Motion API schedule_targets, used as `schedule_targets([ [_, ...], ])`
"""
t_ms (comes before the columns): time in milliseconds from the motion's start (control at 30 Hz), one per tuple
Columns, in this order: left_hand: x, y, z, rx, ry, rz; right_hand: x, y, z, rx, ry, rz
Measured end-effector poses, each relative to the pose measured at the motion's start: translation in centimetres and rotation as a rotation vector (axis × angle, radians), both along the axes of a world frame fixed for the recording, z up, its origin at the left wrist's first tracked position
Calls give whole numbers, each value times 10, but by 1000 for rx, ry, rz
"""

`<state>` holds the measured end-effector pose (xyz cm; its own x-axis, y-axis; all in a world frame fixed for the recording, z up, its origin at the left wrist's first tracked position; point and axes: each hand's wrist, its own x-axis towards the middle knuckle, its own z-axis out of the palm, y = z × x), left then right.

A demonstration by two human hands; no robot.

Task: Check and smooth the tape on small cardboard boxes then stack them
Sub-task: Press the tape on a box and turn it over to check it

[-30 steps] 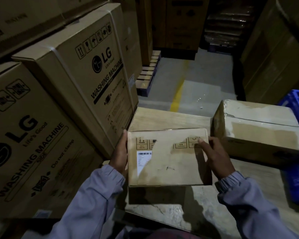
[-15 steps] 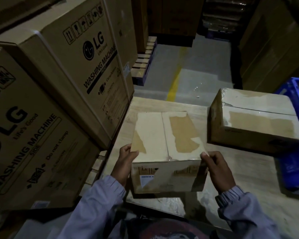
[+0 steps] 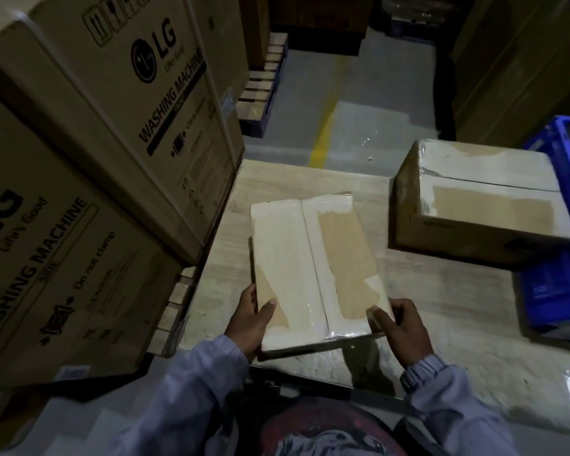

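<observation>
Box: the small box [image 3: 313, 274] is between the two grips, taped face up and long side pointing away from the person. Its near end seems a little raised above the desk [image 3: 441, 291]. I cannot tell if the far end rests on it.
Left grip: the left grip [image 3: 249, 319] holds the near left corner, thumb on top, fingers around the side.
Right grip: the right grip [image 3: 400, 327] holds the near right corner in the same way.
Weight: probably light, because two corner holds are enough.
Stiffness: the cardboard looks stiff and flat, but the corners may crush under a hard pinch.
Tape: the clear tape [image 3: 283, 238] is glossy, so likely slippery. The bare brown patches should hold better.
Where to hold: the two long sides, with the palms, for stacking.
Second box: a bigger box [image 3: 481, 205] stands beyond the right grip, well apart.
Desk: pale, wood-patterned and smooth, so a box will probably slide on it easily.
Room: a dim warehouse. Washing machine cartons [image 3: 112, 110] rise just left of the left grip, a blue crate [image 3: 560, 225] is far to the right, and the grey floor [image 3: 359, 120] with a yellow line [image 3: 323, 139] lies ahead.
</observation>
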<state>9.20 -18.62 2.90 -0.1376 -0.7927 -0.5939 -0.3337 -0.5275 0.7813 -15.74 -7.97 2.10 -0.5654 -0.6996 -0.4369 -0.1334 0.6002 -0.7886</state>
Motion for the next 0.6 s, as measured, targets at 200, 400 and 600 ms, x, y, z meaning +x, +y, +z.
schedule_targets([
  [200, -6, -7, -5, -39, -35, 48, 4, 10, -10, 23, 64, 32],
  [400, -17, -48, -8, -424, -499, -254, 21, 14, -30, 150, -240, -320],
  [600, -62, -101, -9, -767, -667, -800, 33, 23, -38, 264, -468, -354],
])
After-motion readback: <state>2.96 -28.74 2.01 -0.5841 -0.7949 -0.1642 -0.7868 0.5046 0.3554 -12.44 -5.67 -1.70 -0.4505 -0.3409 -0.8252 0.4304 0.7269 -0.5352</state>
